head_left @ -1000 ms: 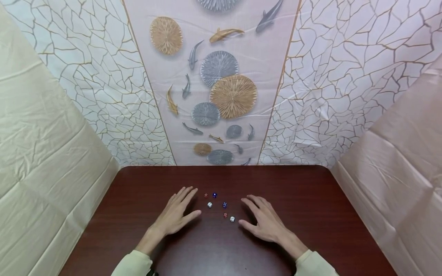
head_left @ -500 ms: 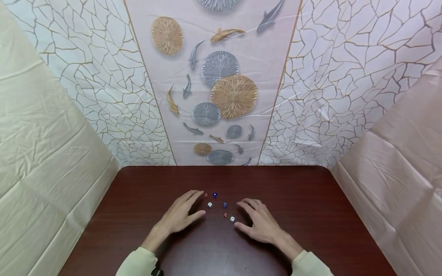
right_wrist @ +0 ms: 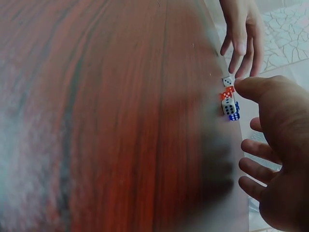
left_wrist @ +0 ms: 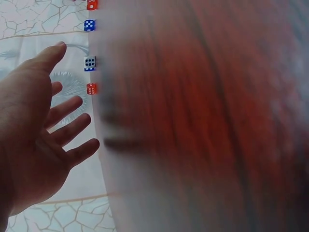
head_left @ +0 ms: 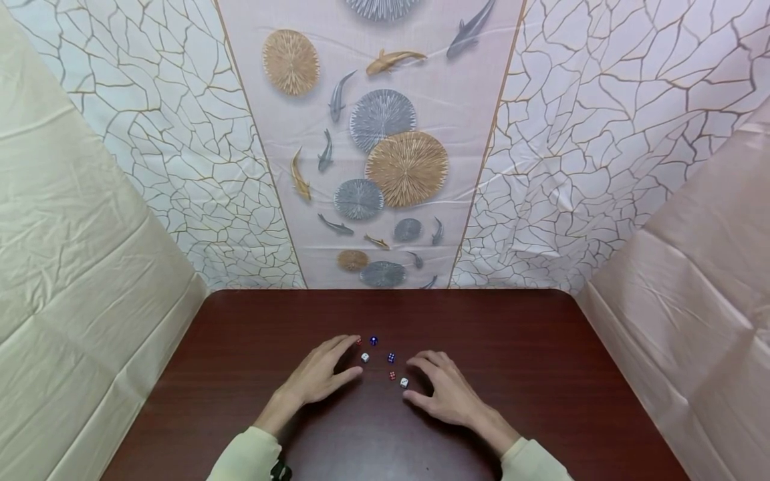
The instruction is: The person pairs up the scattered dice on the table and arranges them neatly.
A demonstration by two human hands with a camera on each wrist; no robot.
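Several small dice lie loosely grouped on the dark red wooden table. My left hand is at their left with spread fingers, its fingertips partly covering a red die. Beside that one sits a blue die, and a white die lies close to the left thumb. On the other side, my right hand has loosely bent fingers and holds nothing. Its thumb is near a white die; a second red die and another blue die lie just left. Whether any fingertip touches a die, I cannot tell.
The wooden table reaches back to a hanging cloth printed with fish and round leaf shapes. Pale draped fabric flanks the table at the left, with similar fabric at the right.
Both hands have moved inward toward the dice, the left one rightward and the right one leftward. The left fingertips now partly cover the far red die. The dice have not visibly moved.
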